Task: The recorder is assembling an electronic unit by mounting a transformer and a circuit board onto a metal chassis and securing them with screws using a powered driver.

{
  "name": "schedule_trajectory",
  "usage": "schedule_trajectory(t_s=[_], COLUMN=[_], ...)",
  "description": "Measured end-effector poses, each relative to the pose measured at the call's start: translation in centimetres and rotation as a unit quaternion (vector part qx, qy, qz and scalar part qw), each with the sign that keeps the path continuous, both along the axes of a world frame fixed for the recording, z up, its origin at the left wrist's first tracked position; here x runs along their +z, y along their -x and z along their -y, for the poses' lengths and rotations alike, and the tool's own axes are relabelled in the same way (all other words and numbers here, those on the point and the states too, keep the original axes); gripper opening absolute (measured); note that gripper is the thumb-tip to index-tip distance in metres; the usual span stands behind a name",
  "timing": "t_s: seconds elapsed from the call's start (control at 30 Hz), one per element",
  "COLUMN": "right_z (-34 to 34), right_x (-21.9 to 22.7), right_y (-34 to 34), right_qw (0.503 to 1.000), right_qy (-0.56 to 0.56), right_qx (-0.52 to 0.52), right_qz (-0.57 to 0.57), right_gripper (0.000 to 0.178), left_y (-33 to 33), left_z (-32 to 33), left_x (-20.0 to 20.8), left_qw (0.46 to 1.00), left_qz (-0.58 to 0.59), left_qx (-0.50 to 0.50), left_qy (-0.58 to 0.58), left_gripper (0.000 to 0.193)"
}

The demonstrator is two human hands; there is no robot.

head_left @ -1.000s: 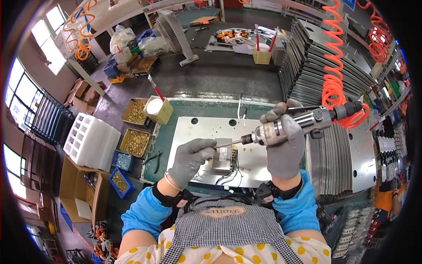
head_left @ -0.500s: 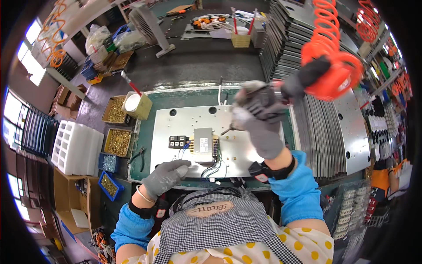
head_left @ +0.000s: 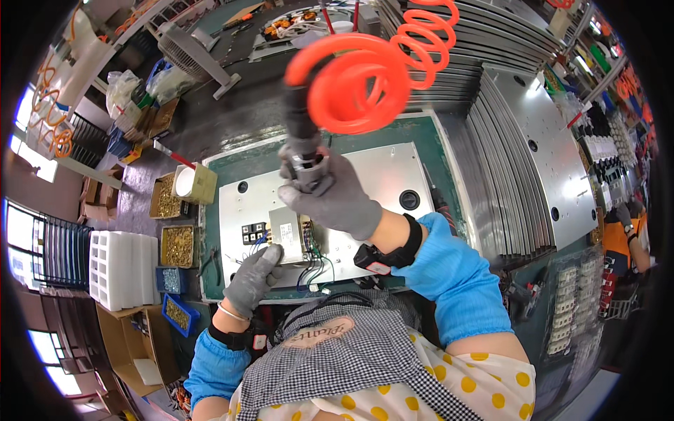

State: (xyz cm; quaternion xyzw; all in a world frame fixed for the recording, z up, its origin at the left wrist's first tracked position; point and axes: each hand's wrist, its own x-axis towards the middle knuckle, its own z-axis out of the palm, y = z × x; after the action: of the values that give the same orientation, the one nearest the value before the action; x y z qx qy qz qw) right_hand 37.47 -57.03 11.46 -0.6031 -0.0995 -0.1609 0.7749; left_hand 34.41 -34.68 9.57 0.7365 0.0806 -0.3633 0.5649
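Note:
My right hand [head_left: 337,200], in a grey glove, is wrapped round a black air screwdriver [head_left: 303,133] fed by an orange coiled hose [head_left: 358,88]. It is over the metal plate [head_left: 382,168], just above a grey box-shaped component [head_left: 285,228] with a label and wires. The tool's tip is hidden by the hand. Closed at the near left corner of that component is my gloved left hand [head_left: 254,281], its fingers curled together. Whatever they may hold is too small to make out. A black terminal block [head_left: 254,234] with blue wires sits left of the component.
Left of the green-topped bench [head_left: 228,165] stand trays of brass-coloured hardware [head_left: 177,247], blue bins [head_left: 170,281], a yellow container [head_left: 203,184] and pliers [head_left: 210,263]. A white foam block [head_left: 123,270] lies farther left. Stacked metal panels [head_left: 516,175] fill the right side.
My right hand has swung left with the air screwdriver, from the plate's right side to above the component. My left hand has moved up to the component's corner. The view has shifted.

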Motion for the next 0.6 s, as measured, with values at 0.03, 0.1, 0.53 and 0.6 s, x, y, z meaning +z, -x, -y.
schedule_trajectory(t_s=[0.03,0.1,0.53,0.6], right_z=[-0.2,-0.4,-0.9,-0.6], right_x=[0.7,2.2,3.5,3.9], right_y=[0.0,-0.1,-0.5,0.0], right_qw=[1.000,0.992,0.993,0.997], right_qy=[-0.001,0.061,0.066,0.010], right_qx=[-0.002,0.104,0.095,0.077], right_qz=[-0.002,-0.044,-0.002,0.001], right_gripper=[0.044,0.041,0.047,0.045], left_y=[-0.1,-0.3,-0.2,-0.2], left_z=[0.0,-0.2,-0.3,-1.0], left_x=[0.0,-0.1,0.0,0.9], left_qw=[1.000,1.000,1.000,0.999], left_qz=[0.004,0.008,0.009,0.003], left_qx=[-0.004,-0.007,-0.015,-0.042], left_qy=[-0.006,-0.011,0.008,-0.018], left_gripper=[0.039,0.037,0.039,0.042])
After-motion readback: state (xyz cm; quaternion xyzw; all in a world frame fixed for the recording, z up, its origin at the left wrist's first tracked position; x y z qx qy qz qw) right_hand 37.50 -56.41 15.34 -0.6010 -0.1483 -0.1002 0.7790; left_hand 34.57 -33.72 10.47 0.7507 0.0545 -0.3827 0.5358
